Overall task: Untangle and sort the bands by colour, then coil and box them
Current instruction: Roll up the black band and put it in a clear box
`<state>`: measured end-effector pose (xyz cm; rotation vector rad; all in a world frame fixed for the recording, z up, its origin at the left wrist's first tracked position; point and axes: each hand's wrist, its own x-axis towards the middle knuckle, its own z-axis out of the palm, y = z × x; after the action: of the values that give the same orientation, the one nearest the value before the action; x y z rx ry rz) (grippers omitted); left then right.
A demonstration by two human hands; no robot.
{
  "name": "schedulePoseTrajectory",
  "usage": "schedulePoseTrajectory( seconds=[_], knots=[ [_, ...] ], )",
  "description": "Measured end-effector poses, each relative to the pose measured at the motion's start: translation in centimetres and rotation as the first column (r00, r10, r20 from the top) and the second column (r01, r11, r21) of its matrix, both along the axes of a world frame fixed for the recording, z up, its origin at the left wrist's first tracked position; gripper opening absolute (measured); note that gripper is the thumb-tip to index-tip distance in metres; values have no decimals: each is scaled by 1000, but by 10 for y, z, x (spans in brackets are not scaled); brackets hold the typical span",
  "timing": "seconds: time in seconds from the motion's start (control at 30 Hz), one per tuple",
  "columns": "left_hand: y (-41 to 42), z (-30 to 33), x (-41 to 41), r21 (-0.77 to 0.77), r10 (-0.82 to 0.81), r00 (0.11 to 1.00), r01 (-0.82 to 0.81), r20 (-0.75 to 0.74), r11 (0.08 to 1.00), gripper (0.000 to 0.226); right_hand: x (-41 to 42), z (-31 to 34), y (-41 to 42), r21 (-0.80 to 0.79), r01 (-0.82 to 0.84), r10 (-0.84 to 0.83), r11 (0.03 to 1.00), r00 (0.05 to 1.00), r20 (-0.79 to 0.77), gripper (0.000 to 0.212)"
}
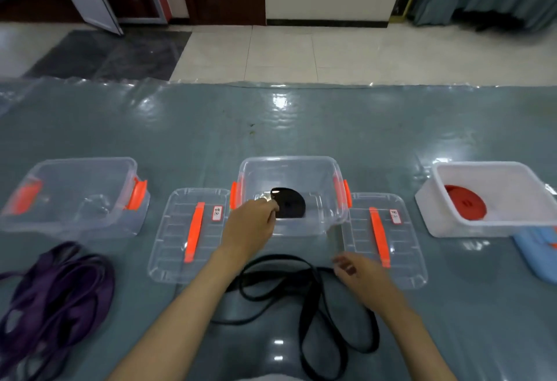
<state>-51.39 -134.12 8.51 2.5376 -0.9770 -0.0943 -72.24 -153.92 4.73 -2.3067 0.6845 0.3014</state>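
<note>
Lid labels (217, 213) unreadable — left hand (251, 227) pinches black coil (289, 203) in clear box (291, 166); right hand (358, 275) loosely curled, empty, over loose black bands (307, 305).

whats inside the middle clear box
One coiled black band lies on the floor of the middle clear box. The left hand reaches over the near-left rim, touching the coil and covering its left edge.

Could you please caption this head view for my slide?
Left hand lowers coiled black band into clear plastic box.
</note>
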Motion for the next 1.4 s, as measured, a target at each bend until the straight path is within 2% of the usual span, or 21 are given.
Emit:
schedulePoseTrajectory(
  seconds=[0.07,0.17,0.23,0.27,0.37,0.47,0.63,0.7,0.87,1.03,1.1,1.27,1.4],
  knots=[
    [20,-3,-25,30,-26,998,24,52,999,21,-32,-18,7,-84,-6,-11,996,980,-200,50],
    [45,-17,-58,64,-47,997,43,64,997,18,-69,-39,22,0,84,-77,996,912,-402,89],
    [58,-28,-76,115,-54,998,50,30,992,20,-83,-48,36,7,32,-25,999,877,-479,97],
    [63,-34,-84,147,-58,998,55,11,988,22,-87,-52,43,-45,-4,-18,999,874,-485,93],
    [76,-45,-103,184,-41,998,48,-44,982,25,-97,-56,57,-216,-12,-74,976,919,-388,61],
    [83,-49,-120,198,-23,997,39,-80,979,26,-106,-56,60,-210,52,-110,976,954,-277,39],
    [85,-51,-142,212,44,987,-10,-157,977,27,-116,-47,48,-25,179,-180,984,963,-199,35],
    [81,-50,-149,200,57,980,-18,-191,980,29,-118,-42,39,35,248,-242,968,963,-121,34],
    [58,-42,-169,112,62,969,-36,-241,993,31,-117,-16,18,270,283,-319,920,943,99,58],
    [24,-13,-195,-90,-62,939,33,-340,995,41,-103,18,4,285,281,-357,916,896,264,32],
    [11,0,-207,-158,-113,930,60,-350,986,49,-98,33,2,349,261,-376,900,871,317,21],
    [-15,27,-227,-215,-174,942,114,-286,970,74,-79,66,2,538,153,-410,829,821,398,4],
    [-21,49,-223,-411,-67,978,-20,-197,911,61,-61,92,4,541,-11,-304,841,817,490,9]
  ],
)
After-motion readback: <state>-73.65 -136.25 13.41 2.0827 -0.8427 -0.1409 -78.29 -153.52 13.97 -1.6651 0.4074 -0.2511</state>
